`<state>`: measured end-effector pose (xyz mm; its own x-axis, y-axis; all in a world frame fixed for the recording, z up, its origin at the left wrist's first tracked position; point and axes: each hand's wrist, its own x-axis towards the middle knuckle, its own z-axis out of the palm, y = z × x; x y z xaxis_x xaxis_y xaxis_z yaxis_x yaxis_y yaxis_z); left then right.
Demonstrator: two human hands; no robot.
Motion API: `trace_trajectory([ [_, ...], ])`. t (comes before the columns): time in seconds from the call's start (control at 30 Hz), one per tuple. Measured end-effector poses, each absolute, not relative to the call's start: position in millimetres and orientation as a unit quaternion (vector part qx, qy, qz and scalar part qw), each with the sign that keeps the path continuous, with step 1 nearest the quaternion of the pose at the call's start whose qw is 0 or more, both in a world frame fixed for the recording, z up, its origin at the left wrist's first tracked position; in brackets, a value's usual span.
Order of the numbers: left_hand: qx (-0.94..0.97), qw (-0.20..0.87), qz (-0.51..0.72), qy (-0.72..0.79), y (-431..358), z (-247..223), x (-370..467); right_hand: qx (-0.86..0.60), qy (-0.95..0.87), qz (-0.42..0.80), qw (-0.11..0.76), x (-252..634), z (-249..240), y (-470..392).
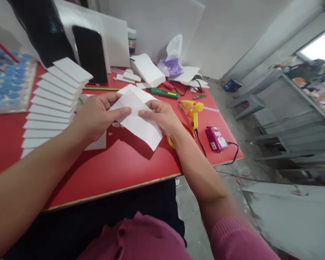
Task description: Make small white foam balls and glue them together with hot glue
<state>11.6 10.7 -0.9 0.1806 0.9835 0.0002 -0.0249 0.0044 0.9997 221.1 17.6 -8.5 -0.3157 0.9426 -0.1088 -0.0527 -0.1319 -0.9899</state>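
A white sheet of paper is held up over the red table between my two hands. My left hand pinches its left side, thumb on top and fingers beneath. On the other side my right hand grips it the same way, its thumb pointing toward the left one. Behind it another white piece shows; whether it lies on the table or is held too, I cannot tell. To the left of my left hand stands a fanned row of white rectangular pieces.
A yellow glue gun and a magenta power socket block are on the right of the red table. A green cutter lies behind my hands. A black phone leans upright at the back, near a blue patterned item.
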Motion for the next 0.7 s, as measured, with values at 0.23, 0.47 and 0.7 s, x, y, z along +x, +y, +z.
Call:
trace_trajectory([
  [0.23,0.536,0.546,0.470,0.441,11.3,2.8,15.7,-0.396,-0.510,0.643,0.412,221.9,-10.8,19.2],
  [0.47,0.532,0.543,0.473,0.445,11.7,1.9,17.5,-0.382,-0.547,0.625,0.405,224.9,-17.6,23.1],
  [0.7,0.541,0.562,0.468,0.415,18.2,-5.2,13.7,-0.364,-0.537,0.605,0.462,225.2,-19.4,22.8],
])
